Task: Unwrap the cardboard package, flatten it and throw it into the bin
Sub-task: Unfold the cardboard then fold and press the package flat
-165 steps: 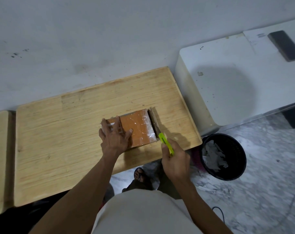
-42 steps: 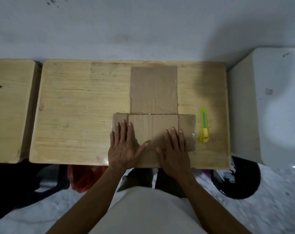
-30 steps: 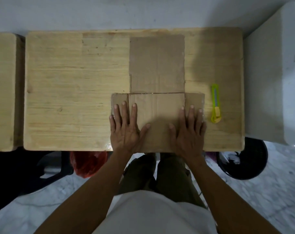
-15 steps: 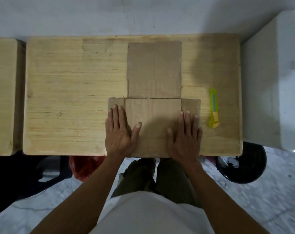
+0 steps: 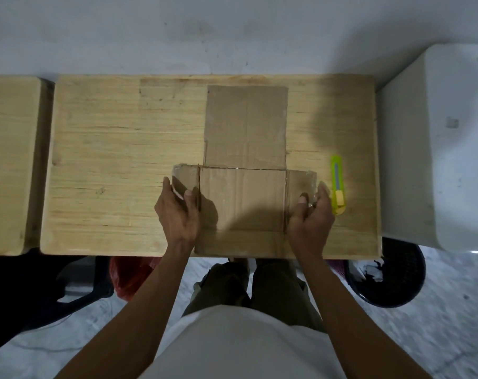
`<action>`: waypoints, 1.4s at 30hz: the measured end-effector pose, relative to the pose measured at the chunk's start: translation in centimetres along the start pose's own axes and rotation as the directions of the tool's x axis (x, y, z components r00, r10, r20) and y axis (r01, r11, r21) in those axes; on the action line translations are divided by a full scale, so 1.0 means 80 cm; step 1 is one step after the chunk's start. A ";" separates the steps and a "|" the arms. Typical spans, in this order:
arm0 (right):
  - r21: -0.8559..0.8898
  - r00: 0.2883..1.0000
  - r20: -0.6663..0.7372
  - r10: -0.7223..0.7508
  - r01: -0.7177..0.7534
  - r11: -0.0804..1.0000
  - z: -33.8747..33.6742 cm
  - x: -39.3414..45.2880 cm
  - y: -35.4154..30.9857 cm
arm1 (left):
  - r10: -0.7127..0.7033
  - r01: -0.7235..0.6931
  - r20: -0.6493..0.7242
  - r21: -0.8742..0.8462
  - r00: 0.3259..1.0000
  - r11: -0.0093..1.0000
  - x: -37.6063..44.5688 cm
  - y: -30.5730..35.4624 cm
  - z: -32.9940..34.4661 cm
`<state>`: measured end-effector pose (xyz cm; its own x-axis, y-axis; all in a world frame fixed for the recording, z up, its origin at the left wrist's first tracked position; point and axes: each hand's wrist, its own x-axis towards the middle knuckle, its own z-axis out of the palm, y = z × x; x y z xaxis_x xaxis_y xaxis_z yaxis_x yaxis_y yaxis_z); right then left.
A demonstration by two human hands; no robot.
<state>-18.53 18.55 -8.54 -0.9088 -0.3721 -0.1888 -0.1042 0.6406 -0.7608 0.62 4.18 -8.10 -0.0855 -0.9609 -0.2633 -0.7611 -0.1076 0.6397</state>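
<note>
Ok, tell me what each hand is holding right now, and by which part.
Both hold the flattened cardboard: the left hand grips its left side flap, the right hand its right side flap, thumbs on top.

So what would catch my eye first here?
Probably the flattened cardboard spread across the wooden table, with the left hand and right hand gripping its two side flaps. Next, the bright green cutter lying just right of the cardboard. The black bin sits on the floor below the table's right corner.
</note>
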 end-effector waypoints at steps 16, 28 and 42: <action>-0.081 0.851 0.330 -0.409 0.458 0.885 0.034 -0.037 -0.027 | 0.390 -0.420 0.222 0.105 0.894 0.902 -0.023 0.009 0.025; -0.556 0.815 0.466 -0.344 0.572 0.603 0.065 -0.045 0.017 | 0.369 -0.506 0.352 0.501 0.860 0.702 -0.028 -0.027 0.061; -0.569 0.817 0.445 -0.367 0.574 0.590 0.072 -0.046 0.023 | 0.480 -0.540 0.262 0.534 0.837 0.650 -0.027 -0.035 0.068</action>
<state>-13.05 17.22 -12.85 -0.5248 -0.8376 -0.1515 -0.8126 0.5460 -0.2038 -0.58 7.95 -13.29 -0.6055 -0.7892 -0.1027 -0.7922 0.5854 0.1724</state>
